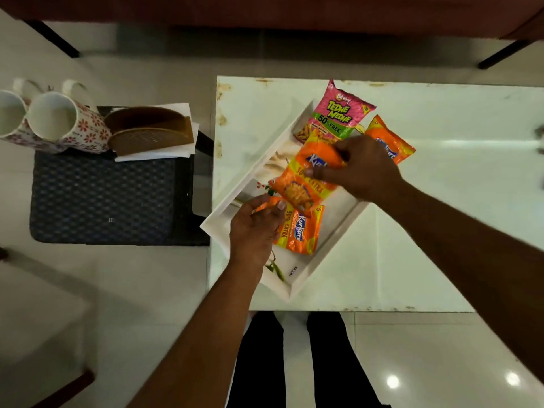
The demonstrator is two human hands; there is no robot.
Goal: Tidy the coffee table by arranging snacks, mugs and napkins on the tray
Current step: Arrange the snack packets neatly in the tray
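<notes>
Centrally, a white tray (338, 231) is set askew on the glossy tabletop (441, 231). One orange packet (312, 175) is pinched by the right grip (357, 169); another packet (300, 231) is pressed by the left grip (254, 228), fingers loosely curled.

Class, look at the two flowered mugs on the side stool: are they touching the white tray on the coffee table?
Apart. The head view shows the flowered mugs on the dark stool, with floor showing between it and the white tray.

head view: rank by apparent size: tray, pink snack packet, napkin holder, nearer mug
1. white tray, clearly largest.
2. brown napkin holder.
3. pink snack packet, close to the holder, so that order is unsure.
4. floral mug, foreshortened at the wide-angle edge, so uncertain.
</notes>
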